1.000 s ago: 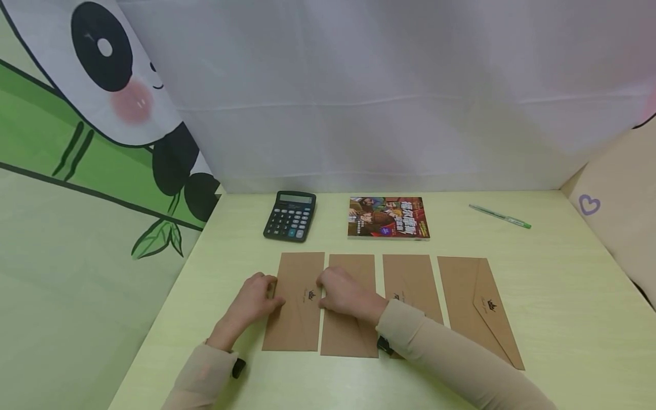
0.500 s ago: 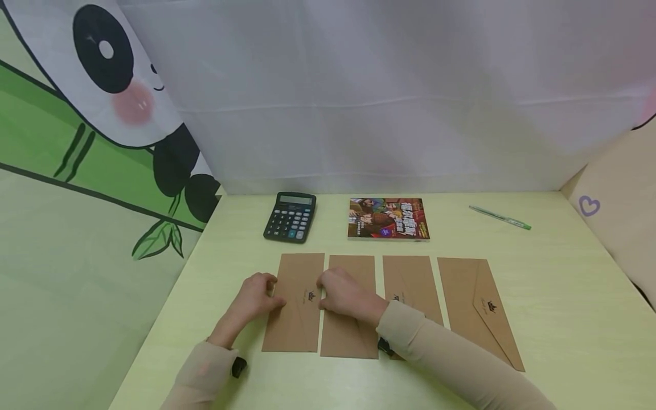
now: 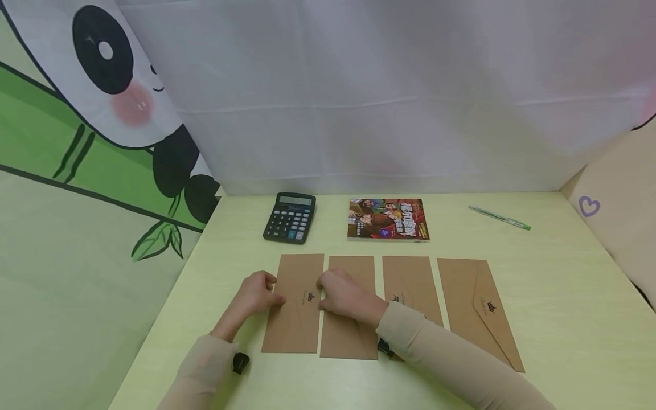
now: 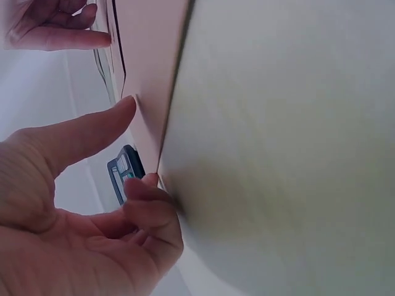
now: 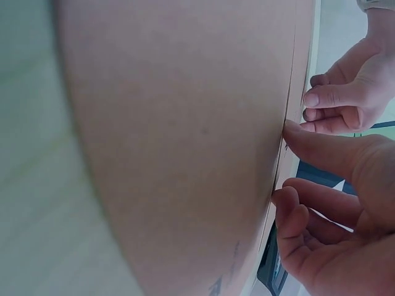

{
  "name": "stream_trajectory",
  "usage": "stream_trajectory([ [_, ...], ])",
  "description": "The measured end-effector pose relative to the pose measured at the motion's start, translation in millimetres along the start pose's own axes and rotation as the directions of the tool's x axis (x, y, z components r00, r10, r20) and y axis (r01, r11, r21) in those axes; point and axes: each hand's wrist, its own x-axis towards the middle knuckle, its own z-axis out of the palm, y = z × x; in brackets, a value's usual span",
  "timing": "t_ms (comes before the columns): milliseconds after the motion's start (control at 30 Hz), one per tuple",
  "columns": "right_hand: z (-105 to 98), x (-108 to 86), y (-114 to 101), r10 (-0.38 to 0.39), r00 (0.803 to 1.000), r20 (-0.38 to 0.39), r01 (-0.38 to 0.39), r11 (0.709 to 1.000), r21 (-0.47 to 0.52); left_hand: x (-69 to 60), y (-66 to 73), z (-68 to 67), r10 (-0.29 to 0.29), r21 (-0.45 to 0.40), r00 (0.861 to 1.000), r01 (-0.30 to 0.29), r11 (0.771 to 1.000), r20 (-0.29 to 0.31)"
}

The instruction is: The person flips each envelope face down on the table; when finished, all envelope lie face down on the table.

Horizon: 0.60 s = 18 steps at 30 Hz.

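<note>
Four... several brown envelopes lie side by side in the head view. At the leftmost envelope (image 3: 292, 333), my left hand (image 3: 253, 294) touches the left edge with bent fingers, its thumb on the paper. My right hand (image 3: 348, 293) reaches across the second envelope (image 3: 351, 344), its thumb and fingertips at the leftmost one's right edge. In the left wrist view, the left hand (image 4: 80, 246) has thumb and fingers spread apart. The right hand (image 5: 370, 203) in its own wrist view touches an edge with thumb and fingertips apart.
A black calculator (image 3: 290, 218), a book (image 3: 388, 220) and a green pen (image 3: 499, 217) lie along the back of the table (image 3: 574, 296). The third envelope (image 3: 410, 276), partly under the right sleeve, and the fourth (image 3: 456, 296) lie to the right.
My left wrist and forearm have shifted slightly, with the fingers still at the leftmost envelope. The right hand and the envelopes have stayed in place.
</note>
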Motion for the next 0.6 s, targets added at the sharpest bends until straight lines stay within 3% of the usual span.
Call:
stream_trajectory([
  [267,1,0.2,0,0.021,1.000,-0.001,-0.021,1.000,-0.004,3.4,8.6,-2.9,-0.087,0.028,0.996,0.087,0.996,0.009],
  [500,1,-0.8,0,0.022,1.000,-0.010,-0.023,0.999,-0.023,3.4,12.4,-2.0,-0.095,0.050,0.995,0.095,0.994,-0.001],
  [600,2,0.0,-1,0.031,0.999,-0.006,-0.031,0.999,-0.018,2.7,11.5,-0.5,-0.093,0.005,0.996,0.093,0.996,0.001],
])
